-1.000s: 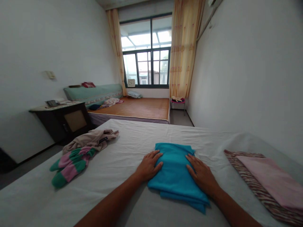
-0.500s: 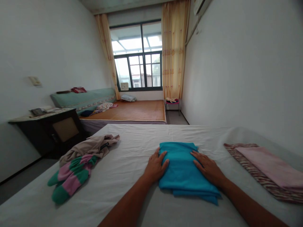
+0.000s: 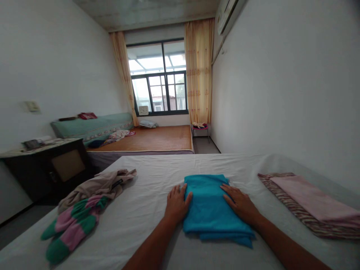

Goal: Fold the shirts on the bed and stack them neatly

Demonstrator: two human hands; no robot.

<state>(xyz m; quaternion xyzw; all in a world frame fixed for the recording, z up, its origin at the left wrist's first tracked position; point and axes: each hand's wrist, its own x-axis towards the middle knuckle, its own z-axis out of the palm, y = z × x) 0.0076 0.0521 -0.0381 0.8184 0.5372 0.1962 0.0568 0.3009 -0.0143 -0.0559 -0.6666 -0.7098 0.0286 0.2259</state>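
Observation:
A folded bright blue cloth garment (image 3: 209, 208) lies flat in front of me, its near layers sticking out unevenly at the bottom right. Along its left edge rests my left hand (image 3: 177, 204), fingers spread, the thumb at the cloth's side. My right hand (image 3: 239, 202) lies on the right edge with fingers stretched over the fabric. Neither hand grips the cloth. Under everything is a white sheet (image 3: 146, 210).
To the left are a crumpled beige garment (image 3: 90, 187) and pink-and-green striped socks (image 3: 74, 227). A folded pink cloth (image 3: 312, 197) lies over a brown patterned one (image 3: 292, 204) at right. Beyond stand a dark cabinet (image 3: 42, 180) and a bed with a brown mat (image 3: 157, 138).
The view has tilted up slightly and shifted right. My left hand's fingers have moved off the blue garment's edge a little; the right hand stays on it.

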